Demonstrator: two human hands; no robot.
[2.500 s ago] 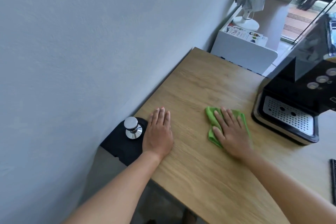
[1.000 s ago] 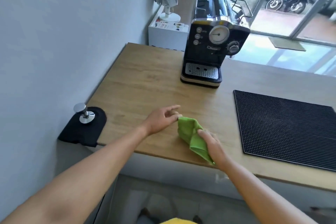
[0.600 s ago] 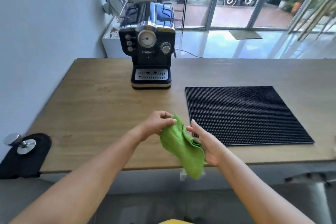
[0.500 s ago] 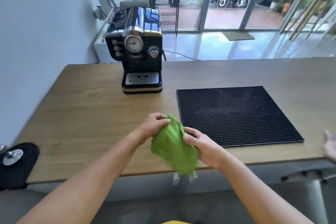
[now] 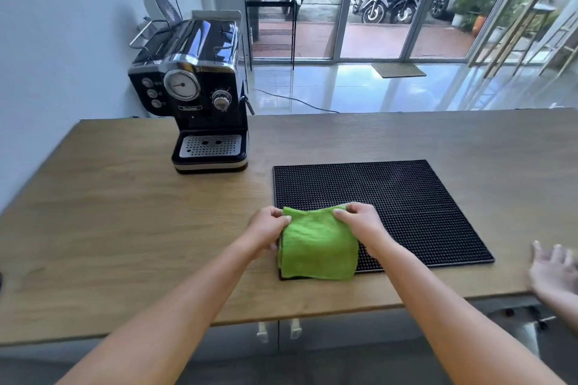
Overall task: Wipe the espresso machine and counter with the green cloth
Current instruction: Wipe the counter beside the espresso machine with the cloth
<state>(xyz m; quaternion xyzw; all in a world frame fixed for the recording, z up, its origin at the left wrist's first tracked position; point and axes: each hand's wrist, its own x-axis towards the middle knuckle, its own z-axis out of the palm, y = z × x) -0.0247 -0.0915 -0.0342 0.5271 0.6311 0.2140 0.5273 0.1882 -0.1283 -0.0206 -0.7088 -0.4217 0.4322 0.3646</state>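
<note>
- The wooden tabletop (image 5: 125, 228) fills the view from the pale wall on the left to the right edge, with glass doors and parked motorbikes behind it.
- A black dotted rubber mat (image 5: 406, 206) lies flat on the tabletop, right of centre, its near left corner covered by the cloth.
- The espresso machine (image 5: 200, 94) stands upright at the back left, well apart from the hands; there's a round gauge on the front, three buttons to its left, a knob to its right, and a perforated drip tray at the base.
- And here's the green cloth (image 5: 317, 244), folded into a rough square, sitting on the near left corner of the mat and just over its left edge, close to the front of the tabletop.
- Left hand (image 5: 266, 231) is closed in a pinch on the cloth's far left corner, fingers curled onto the top.
- Right hand (image 5: 359, 222) has its grip clamped on the far right corner, thumb and fingertips pressing the fabric down.
- Another person's hand (image 5: 552, 272) shows at the far right edge, fingers spread, near the front lip of the tabletop and touching nothing that can be made out.
</note>
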